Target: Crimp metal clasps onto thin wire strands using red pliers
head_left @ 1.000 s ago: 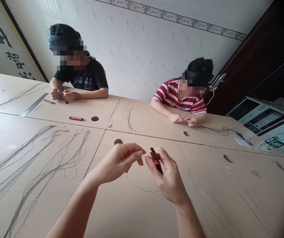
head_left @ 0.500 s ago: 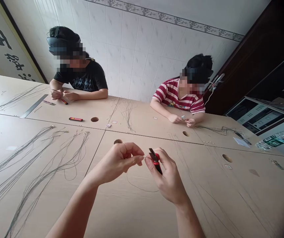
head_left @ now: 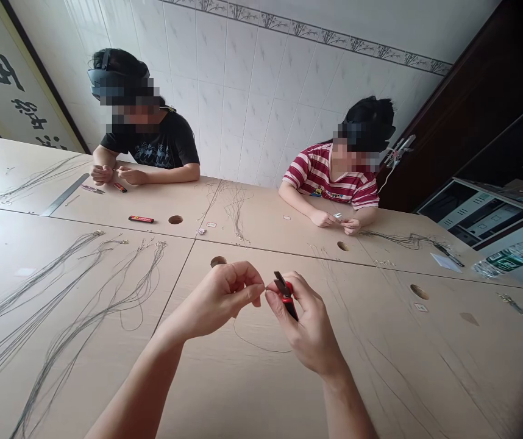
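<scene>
My left hand (head_left: pixel 231 299) pinches a thin cord (head_left: pixel 255 346) between thumb and forefinger, and the cord loops down below both hands. Close beside it, my right hand (head_left: pixel 305 326) grips small pliers (head_left: pixel 288 297) with red and black handles, their jaws pointing up and a little left. The thumb and forefinger of that hand also meet near the cord's end, almost touching my left fingertips. Whatever tiny part sits between the fingertips is too small to make out. Both hands are held above the wooden table (head_left: pixel 225 390).
Bundles of dark cords (head_left: pixel 101 305) with small metal ends lie at left. Further cords (head_left: pixel 236 210) lie across the middle. A lighter (head_left: pixel 141 219), a steel ruler (head_left: pixel 66 195) and a bottle (head_left: pixel 512 259) are on the table. Two people (head_left: pixel 152 143) sit opposite, working with their hands.
My hands stay nearly in place, with fingertips slightly closer together at the cord. The view has shifted a little.
</scene>
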Tool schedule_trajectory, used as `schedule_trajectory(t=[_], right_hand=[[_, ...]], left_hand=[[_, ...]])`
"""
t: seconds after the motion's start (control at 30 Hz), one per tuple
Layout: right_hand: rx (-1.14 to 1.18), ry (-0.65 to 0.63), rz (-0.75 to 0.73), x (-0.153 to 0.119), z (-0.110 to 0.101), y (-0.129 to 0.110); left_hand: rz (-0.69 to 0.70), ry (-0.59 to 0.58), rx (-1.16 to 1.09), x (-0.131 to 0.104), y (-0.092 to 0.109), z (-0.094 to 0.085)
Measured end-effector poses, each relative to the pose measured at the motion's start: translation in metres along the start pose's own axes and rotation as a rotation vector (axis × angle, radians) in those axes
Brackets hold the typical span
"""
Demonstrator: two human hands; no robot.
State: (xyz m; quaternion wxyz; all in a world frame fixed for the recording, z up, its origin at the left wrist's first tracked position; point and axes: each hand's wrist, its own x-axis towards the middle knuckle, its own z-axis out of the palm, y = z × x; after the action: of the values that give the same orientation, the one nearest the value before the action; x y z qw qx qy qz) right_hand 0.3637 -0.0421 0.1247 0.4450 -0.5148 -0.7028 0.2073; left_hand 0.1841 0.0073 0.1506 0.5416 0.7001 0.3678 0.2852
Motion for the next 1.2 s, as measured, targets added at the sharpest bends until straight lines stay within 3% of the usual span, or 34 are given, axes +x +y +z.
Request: schedule_trajectory(t=[0.43, 0.73, 1.2], right_hand=[[-0.009, 0.032, -0.024, -0.001, 0.000, 0.002], [-0.116, 0.132, -0.142, 0.001, 0.007, 0.005], [-0.079, 0.213, -0.086, 0.000, 0.009, 0.001]], left_hand=[[-0.025, 0.008, 0.061, -0.001, -0.002, 0.003], [0.018, 0.141, 0.162, -0.003, 0.004, 0.014], [0.041, 0.217, 0.178, 0.000, 0.002, 0.016]])
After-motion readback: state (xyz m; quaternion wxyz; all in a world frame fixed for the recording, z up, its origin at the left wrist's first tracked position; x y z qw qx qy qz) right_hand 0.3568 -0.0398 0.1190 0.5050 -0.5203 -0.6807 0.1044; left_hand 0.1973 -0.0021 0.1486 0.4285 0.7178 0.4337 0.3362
